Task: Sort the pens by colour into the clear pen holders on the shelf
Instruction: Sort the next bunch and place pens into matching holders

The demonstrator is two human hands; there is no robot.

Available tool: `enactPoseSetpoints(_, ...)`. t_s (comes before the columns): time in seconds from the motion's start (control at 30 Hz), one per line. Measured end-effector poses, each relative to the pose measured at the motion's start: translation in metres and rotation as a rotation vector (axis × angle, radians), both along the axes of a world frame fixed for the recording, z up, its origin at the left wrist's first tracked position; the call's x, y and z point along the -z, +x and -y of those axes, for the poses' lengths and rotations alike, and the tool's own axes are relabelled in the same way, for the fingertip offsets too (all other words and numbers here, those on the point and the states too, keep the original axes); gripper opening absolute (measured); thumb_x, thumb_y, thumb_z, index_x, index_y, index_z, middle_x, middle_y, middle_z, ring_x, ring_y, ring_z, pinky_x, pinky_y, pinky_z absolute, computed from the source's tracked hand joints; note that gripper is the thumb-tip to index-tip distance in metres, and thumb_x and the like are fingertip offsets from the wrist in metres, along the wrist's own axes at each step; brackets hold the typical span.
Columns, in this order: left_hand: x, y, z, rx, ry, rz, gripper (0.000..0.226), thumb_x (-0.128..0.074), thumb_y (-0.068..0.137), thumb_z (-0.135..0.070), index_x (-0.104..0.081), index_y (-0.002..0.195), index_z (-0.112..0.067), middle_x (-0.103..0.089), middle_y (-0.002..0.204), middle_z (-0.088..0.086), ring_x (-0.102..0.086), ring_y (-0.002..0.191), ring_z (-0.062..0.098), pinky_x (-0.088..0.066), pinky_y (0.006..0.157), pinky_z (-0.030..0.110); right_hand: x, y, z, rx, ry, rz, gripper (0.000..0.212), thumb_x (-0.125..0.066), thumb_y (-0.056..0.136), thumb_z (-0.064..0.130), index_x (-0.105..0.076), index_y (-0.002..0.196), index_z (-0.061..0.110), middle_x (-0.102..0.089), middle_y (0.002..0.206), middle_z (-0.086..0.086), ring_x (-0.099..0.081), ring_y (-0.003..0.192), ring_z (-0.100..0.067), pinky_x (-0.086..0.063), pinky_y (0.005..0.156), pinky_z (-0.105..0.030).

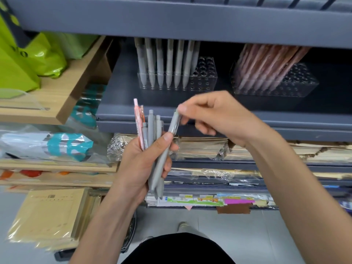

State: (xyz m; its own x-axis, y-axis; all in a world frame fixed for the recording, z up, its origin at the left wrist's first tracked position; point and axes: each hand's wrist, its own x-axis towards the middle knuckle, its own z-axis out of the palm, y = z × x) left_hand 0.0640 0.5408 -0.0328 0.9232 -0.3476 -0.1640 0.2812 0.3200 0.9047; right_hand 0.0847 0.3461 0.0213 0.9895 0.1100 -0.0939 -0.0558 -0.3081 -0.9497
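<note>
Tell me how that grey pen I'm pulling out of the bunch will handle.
The grey pen looks stiff and probably light, since the right hand draws it by the fingers alone. Its round barrel would likely roll if laid flat. The matte finish suggests little slipping.

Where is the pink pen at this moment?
In the head view, the pink pen stands at the left edge of the bundle in the left hand, beside the grey pens.
</note>
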Motion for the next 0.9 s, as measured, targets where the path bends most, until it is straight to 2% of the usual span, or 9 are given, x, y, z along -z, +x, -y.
enactPoseSetpoints(0.1,0.0,0.001,0.006,0.02,0.011,-0.002,0.019,-0.079,0.072,-0.039,-0.072,0.071,-0.021,-0.071,0.074,0.006,-0.053,0.04,0.014,-0.042,0.038,0.021,0.005,-0.005,0.002,-0.055,0.051,0.007,0.013,-0.069,0.09,0.022,-0.074,0.093,0.011,-0.071,0.077,0.001,-0.048,0.054,-0.011,-0.036,0.042,-0.021)
enactPoseSetpoints(0.17,0.0,0.002,0.01,0.029,0.01,-0.003,0.02,-0.078,0.072,-0.04,-0.073,0.072,-0.021,-0.072,0.075,0.007,-0.054,0.041,0.014,-0.043,0.038,0.022,0.005,-0.006,0.005,-0.033,0.158,0.006,0.014,-0.066,0.091,0.016,-0.072,0.096,0.005,-0.069,0.082,-0.007,-0.053,0.057,-0.013,-0.042,0.045,-0.023)
enactPoseSetpoints(0.27,0.0,0.002,0.013,0.024,0.027,0.01,0.025,-0.077,0.074,-0.041,-0.075,0.077,-0.016,-0.072,0.074,0.007,-0.052,0.04,0.013,-0.042,0.037,0.021,0.001,-0.004,0.013,0.135,0.374,0.051,0.011,-0.059,0.095,0.011,-0.068,0.095,0.005,-0.065,0.082,-0.009,-0.057,0.059,-0.017,-0.047,0.048,-0.024)
enactPoseSetpoints(0.37,-0.001,0.001,0.015,-0.011,0.065,0.019,0.041,-0.077,0.079,-0.035,-0.067,0.092,0.002,-0.068,0.061,0.0,-0.046,0.036,0.011,-0.04,0.037,0.019,-0.001,-0.004,0.017,0.277,0.47,0.136,0.01,-0.057,0.096,0.008,-0.067,0.092,0.006,-0.065,0.075,-0.006,-0.058,0.058,-0.018,-0.05,0.051,-0.025)
enactPoseSetpoints(0.43,-0.002,0.001,0.017,-0.033,0.069,0.025,0.045,-0.073,0.078,-0.033,-0.063,0.096,0.007,-0.065,0.055,-0.002,-0.044,0.035,0.01,-0.039,0.037,0.018,0.001,-0.007,0.015,0.239,0.385,0.145,0.011,-0.06,0.095,0.01,-0.069,0.096,0.004,-0.068,0.075,-0.006,-0.059,0.06,-0.017,-0.051,0.053,-0.026)
enactPoseSetpoints(0.57,-0.005,0.003,0.022,-0.032,0.062,0.016,0.04,-0.073,0.077,-0.033,-0.064,0.093,0.002,-0.065,0.056,-0.002,-0.043,0.034,0.01,-0.038,0.037,0.018,0.005,-0.013,0.014,0.113,0.158,0.125,0.01,-0.069,0.089,0.011,-0.074,0.095,0.005,-0.073,0.077,-0.007,-0.063,0.064,-0.016,-0.054,0.06,-0.026)
enactPoseSetpoints(0.67,-0.004,0.004,0.024,-0.03,0.032,-0.016,0.032,-0.08,0.074,-0.039,-0.064,0.082,-0.012,-0.06,0.061,-0.002,-0.042,0.036,0.011,-0.038,0.037,0.02,-0.001,-0.003,0.017,0.262,0.268,0.184,0.004,-0.065,0.091,0.006,-0.068,0.089,0.007,-0.072,0.073,-0.005,-0.067,0.065,-0.018,-0.057,0.063,-0.026)
enactPoseSetpoints(0.77,-0.002,0.003,0.022,-0.04,0.008,-0.046,0.049,-0.077,0.067,-0.054,-0.061,0.09,-0.014,-0.054,0.061,-0.003,-0.042,0.039,0.011,-0.038,0.037,0.021,-0.007,0.013,0.025,0.506,0.281,0.346,0.007,-0.063,0.092,0.005,-0.063,0.087,0.009,-0.072,0.073,-0.004,-0.071,0.07,-0.021,-0.059,0.069,-0.031)
enactPoseSetpoints(0.9,-0.001,0.004,0.017,-0.029,-0.022,-0.094,0.058,-0.075,0.068,-0.068,-0.063,0.096,-0.019,-0.053,0.063,-0.004,-0.042,0.041,0.009,-0.038,0.037,0.019,-0.007,0.034,0.029,0.644,0.293,0.502,0.011,-0.053,0.093,-0.007,-0.056,0.09,0.003,-0.067,0.075,-0.006,-0.068,0.07,-0.02,-0.057,0.072,-0.027)
